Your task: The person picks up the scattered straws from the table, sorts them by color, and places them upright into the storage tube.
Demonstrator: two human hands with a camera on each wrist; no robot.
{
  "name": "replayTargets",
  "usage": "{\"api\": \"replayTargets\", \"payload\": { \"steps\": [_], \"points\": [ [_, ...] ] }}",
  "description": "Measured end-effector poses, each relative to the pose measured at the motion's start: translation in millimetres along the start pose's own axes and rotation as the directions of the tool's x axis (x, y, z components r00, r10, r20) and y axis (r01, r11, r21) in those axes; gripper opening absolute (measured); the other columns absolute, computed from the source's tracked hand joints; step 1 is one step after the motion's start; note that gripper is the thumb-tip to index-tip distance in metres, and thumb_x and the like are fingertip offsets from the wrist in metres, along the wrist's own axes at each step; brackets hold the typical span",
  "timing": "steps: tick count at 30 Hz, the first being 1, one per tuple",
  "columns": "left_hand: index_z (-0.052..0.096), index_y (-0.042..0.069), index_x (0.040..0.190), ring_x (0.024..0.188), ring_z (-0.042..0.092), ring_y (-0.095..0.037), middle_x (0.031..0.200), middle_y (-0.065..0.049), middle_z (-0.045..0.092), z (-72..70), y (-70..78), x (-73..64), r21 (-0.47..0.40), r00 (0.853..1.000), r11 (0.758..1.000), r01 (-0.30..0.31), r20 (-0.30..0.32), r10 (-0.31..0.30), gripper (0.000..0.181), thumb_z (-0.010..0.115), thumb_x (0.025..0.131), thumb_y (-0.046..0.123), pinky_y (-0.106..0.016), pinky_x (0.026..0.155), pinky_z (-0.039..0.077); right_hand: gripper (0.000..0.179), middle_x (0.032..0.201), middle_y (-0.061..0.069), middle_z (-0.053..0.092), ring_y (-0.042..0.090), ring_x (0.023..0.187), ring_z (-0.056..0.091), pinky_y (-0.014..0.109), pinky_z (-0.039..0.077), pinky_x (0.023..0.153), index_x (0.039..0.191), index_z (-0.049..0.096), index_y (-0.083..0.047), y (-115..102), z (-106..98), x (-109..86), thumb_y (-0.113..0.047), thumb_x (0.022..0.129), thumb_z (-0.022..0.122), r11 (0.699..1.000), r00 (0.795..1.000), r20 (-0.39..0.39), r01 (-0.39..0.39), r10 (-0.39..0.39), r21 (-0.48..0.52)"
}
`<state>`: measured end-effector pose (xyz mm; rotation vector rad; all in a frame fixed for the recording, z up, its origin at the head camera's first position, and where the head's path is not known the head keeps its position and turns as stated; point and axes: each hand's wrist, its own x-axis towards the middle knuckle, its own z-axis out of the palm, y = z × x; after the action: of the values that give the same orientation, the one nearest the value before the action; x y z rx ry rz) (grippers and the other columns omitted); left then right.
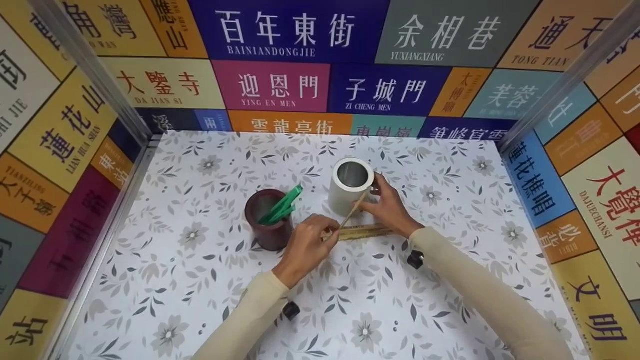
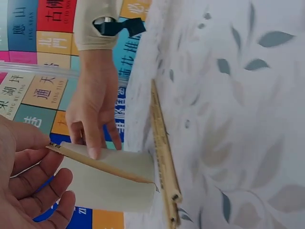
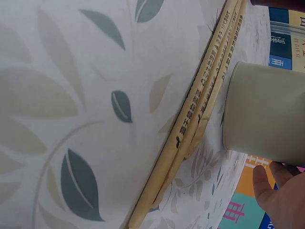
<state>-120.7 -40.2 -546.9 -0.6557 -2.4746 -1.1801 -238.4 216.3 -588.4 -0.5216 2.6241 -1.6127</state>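
Observation:
My left hand [image 1: 310, 243] pinches one end of a slim tan paper-wrapped stick [image 2: 102, 164] with printed marks. The stick slants across the front of a white cylindrical holder [image 1: 344, 199], which stands upright with its round mouth up. Beside that holder, my right hand [image 1: 392, 207] grips its right side, the thumb in front and other fingers behind. Several more paper-wrapped sticks [image 3: 190, 109] lie side by side on the cloth just before the holder. Only part of the right hand's fingers [image 3: 262, 186] shows in the right wrist view.
Left of my left hand stands a dark red cylindrical holder [image 1: 270, 235] with green sticks [image 1: 282, 207] leaning out of it. A floral cloth [image 1: 365, 332] covers the table. Panels with printed signs [image 1: 280, 85] rise behind and at both sides.

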Motion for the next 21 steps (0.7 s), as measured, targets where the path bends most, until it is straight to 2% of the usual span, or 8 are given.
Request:
{"api": "replayTargets", "payload": {
  "steps": [7,12,16,21],
  "points": [
    [0.081,0.008,0.102,0.092,0.071,-0.019,0.096,-0.004,0.076,-0.7,15.9,29.5,-0.089,0.996,0.996,-0.005,-0.088,-0.003,0.004,0.083,0.098,0.006,-0.034,0.083,0.062,0.083,0.154,0.014,0.059,0.033,0.136,0.061,0.053,0.051,0.116,0.164,0.044,-0.005,-0.7,0.3,0.6,-0.013,0.095,0.089,0.999,1.000,-0.014,0.024,-0.025,-0.035],
    [0.082,0.005,0.105,0.094,0.073,-0.021,0.099,-0.005,0.078,-4.4,25.6,51.3,-0.178,0.989,0.983,-0.043,-0.146,0.017,0.005,0.080,0.100,0.005,-0.040,0.085,0.063,0.086,0.156,0.015,0.058,0.033,0.138,0.060,0.053,0.050,0.116,0.165,0.042,-0.005,-1.2,0.1,-1.1,-0.020,0.096,0.090,0.999,1.000,-0.006,0.011,-0.011,-0.043],
    [0.082,0.004,0.105,0.095,0.072,-0.018,0.099,-0.005,0.078,-7.7,32.0,69.4,-0.184,0.977,0.979,-0.085,-0.207,0.046,0.005,0.079,0.101,0.005,-0.037,0.087,0.063,0.088,0.157,0.014,0.057,0.033,0.140,0.058,0.055,0.049,0.117,0.166,0.041,-0.005,-1.2,0.2,-3.2,-0.026,0.096,0.090,1.000,1.000,-0.004,-0.012,0.012,-0.026],
    [0.081,0.002,0.106,0.094,0.072,-0.019,0.098,-0.006,0.078,-9.1,34.0,88.8,-0.185,0.958,0.977,-0.108,-0.283,0.052,0.006,0.078,0.102,0.006,-0.037,0.086,0.062,0.088,0.159,0.015,0.055,0.035,0.140,0.057,0.056,0.049,0.118,0.166,0.040,-0.004,1.0,-0.4,-5.1,-0.023,0.096,0.090,1.000,1.000,-0.002,-0.012,0.012,-0.004]
  ]
}}
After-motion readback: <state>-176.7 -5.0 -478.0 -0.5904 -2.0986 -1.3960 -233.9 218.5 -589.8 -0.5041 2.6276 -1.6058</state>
